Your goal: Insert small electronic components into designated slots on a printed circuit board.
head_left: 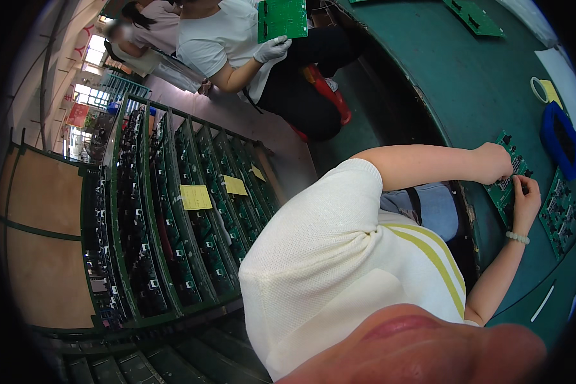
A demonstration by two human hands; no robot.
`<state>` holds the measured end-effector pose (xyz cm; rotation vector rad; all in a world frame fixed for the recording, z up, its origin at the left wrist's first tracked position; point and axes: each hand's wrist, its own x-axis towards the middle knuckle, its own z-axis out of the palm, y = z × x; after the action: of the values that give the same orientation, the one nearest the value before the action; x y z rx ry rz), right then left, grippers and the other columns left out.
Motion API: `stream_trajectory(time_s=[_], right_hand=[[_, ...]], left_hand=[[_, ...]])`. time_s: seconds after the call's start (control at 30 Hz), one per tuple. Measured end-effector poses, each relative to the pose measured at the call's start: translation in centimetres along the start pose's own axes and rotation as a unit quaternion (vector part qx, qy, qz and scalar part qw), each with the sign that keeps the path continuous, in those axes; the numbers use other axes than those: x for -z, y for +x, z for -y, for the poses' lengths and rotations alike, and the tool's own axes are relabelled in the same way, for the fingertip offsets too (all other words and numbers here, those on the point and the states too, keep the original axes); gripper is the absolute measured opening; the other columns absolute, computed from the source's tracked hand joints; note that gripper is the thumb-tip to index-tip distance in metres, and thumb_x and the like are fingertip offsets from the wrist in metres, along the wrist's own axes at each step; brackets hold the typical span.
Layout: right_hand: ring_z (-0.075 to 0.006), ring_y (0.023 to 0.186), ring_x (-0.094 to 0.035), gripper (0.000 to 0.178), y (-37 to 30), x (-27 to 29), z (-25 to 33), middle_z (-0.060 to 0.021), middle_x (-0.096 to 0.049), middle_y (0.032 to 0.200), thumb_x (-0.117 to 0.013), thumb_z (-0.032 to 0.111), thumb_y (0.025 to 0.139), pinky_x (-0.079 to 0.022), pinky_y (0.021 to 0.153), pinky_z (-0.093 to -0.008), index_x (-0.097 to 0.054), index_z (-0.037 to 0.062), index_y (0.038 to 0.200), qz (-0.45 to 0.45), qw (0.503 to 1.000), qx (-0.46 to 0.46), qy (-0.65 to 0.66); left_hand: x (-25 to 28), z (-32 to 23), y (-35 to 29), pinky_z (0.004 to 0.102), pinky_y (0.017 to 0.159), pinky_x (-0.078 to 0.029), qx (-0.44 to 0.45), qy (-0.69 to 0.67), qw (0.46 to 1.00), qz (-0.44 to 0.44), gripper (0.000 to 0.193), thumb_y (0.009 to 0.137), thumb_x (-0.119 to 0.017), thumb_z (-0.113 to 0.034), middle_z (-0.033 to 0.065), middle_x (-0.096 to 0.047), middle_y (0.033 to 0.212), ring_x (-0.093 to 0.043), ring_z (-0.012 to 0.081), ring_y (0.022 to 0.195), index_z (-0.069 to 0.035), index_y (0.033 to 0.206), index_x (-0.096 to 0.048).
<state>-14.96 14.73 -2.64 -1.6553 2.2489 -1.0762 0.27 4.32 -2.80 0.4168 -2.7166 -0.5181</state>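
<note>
My left hand (491, 163) is closed, its knuckles up and its fingers curled over a green circuit board (500, 195) on the bench. My right hand (526, 201) wears a pale bead bracelet (517, 237). Thumb and fingertips of that hand are pressed together at the board, close to the left fingers. Whatever small thing lies between the fingertips of either hand is too small or hidden to make out. Dark and light parts stand on the board. Beside it lies a second populated circuit board (559, 214), next to a blue-rimmed tray (546, 133) with a dark inside.
Farther up the green bench (441, 70) are a tape roll (532, 91), yellow paper (552, 94) and another board (473, 17). A thin white strip (542, 303) lies nearer. Left stands a rack (152, 256) of boards. A gloved co-worker (205, 35) holds a green board (283, 19).
</note>
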Motion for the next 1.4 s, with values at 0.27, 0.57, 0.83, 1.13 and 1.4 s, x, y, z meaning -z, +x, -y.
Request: stream_trajectory(time_s=[0.27,0.57,0.83,1.13,1.4], right_hand=[[-0.0192,0.074,-0.058,0.013,-0.7,0.2,0.6,-0.0091,-0.06,0.081,-0.064,0.014,0.079,-0.045,0.067,-0.0274,-0.063,0.0014,0.082,-0.06,0.997,0.018,0.041],[-0.0186,0.067,-0.057,0.015,-0.6,-0.4,-0.7,-0.0063,-0.059,0.079,-0.067,0.018,0.075,-0.045,0.059,-0.0286,-0.065,0.0046,0.08,-0.126,0.991,0.049,0.012],[-0.0134,0.057,-0.052,0.017,-1.2,-0.4,-0.8,-0.0043,-0.058,0.077,-0.067,0.02,0.076,-0.043,0.053,-0.0253,-0.066,0.0046,0.082,-0.174,0.984,-0.01,0.048],[-0.0151,0.056,-0.052,0.016,-1.0,0.3,-1.0,-0.0052,-0.057,0.074,-0.067,0.02,0.074,-0.043,0.053,-0.0274,-0.066,0.0048,0.078,-0.195,0.978,-0.015,0.072],[-0.0138,0.06,-0.054,0.012,-0.1,1.4,1.5,-0.0052,-0.06,0.077,-0.066,0.016,0.076,-0.043,0.055,-0.0262,-0.064,0.0041,0.079,-0.204,0.97,0.002,0.131]], left_hand=[[1.2,-0.3,0.0,0.0413,0.066,-0.048,-0.015,0.01,0.999,0.039,0.009,0.068,-0.061,-0.016,0.0108,-0.062,0.076,-0.061,0.0302,0.077,-0.013,0.076,-0.066],[2.8,0.1,0.3,0.0316,0.063,-0.048,-0.066,-0.077,0.994,-0.028,0.011,0.069,-0.067,-0.005,0.0117,-0.062,0.075,-0.06,0.0257,0.068,-0.004,0.08,-0.066],[3.2,0.1,0.2,0.0279,0.058,-0.048,0.078,-0.207,0.975,-0.011,0.012,0.071,-0.065,-0.001,0.0113,-0.064,0.076,-0.062,0.0205,0.065,-0.002,0.082,-0.066],[2.8,-0.7,1.2,0.0347,0.061,-0.047,-0.069,-0.054,0.995,0.044,0.011,0.069,-0.066,-0.006,0.0113,-0.062,0.075,-0.059,0.027,0.068,-0.005,0.08,-0.066],[3.2,0.0,-0.2,0.0391,0.067,-0.045,-0.068,0.003,0.998,-0.019,0.008,0.066,-0.064,-0.009,0.0111,-0.056,0.074,-0.054,0.0295,0.077,-0.008,0.074,-0.067]])
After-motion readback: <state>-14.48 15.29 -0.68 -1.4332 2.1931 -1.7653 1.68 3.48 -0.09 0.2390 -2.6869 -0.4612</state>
